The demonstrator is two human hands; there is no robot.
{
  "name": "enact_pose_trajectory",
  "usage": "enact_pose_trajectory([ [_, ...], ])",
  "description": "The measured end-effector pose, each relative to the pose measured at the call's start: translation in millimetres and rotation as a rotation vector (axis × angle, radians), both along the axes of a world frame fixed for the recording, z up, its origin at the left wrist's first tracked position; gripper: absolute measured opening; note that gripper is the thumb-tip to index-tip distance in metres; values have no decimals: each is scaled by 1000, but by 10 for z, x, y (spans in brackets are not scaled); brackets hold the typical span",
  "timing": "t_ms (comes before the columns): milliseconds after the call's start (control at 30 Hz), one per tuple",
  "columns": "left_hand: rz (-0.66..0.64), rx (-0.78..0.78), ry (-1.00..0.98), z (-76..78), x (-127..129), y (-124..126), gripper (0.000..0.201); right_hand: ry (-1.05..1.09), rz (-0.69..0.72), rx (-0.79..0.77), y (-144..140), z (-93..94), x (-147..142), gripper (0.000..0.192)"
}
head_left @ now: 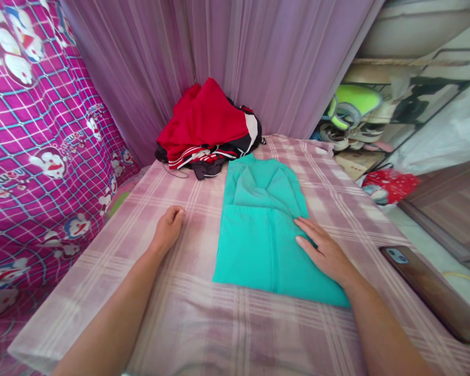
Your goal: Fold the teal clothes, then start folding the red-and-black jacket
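On the pink patterned cloth at the left, we see small pale-blue lettering which repeats, but it is too blurred, and we cannot read any word with certainty.

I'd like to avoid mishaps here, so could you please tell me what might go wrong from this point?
The phone lies near the right edge of the plaid cloth, so a bump could knock it off. The right hand rests on the green garment; dragging sideways might crease or shift its folded layers.
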State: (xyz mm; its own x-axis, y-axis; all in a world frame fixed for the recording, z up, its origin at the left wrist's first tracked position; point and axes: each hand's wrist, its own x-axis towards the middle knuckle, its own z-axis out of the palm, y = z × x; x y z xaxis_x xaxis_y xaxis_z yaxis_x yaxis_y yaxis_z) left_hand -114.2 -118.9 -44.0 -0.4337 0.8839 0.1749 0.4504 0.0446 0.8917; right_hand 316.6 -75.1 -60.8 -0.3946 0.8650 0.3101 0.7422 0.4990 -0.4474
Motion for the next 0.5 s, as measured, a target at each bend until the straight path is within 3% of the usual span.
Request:
enact_pose_trajectory([
  [167, 31, 25, -727, 144, 49, -9, 19, 22, -4, 13, 8, -16, 0, 53],
  [233, 50, 41, -932, 192, 24, -17, 17, 23, -6, 20, 8, -16, 3, 52],
  [367, 126, 104, -1153, 235, -139, -30, 19, 21, 4, 23, 11, -29, 14, 52],
  [500, 192, 192, -1201, 233, -328, -38, 20, 41, -5, 36, 27, -80, 33, 52],
])
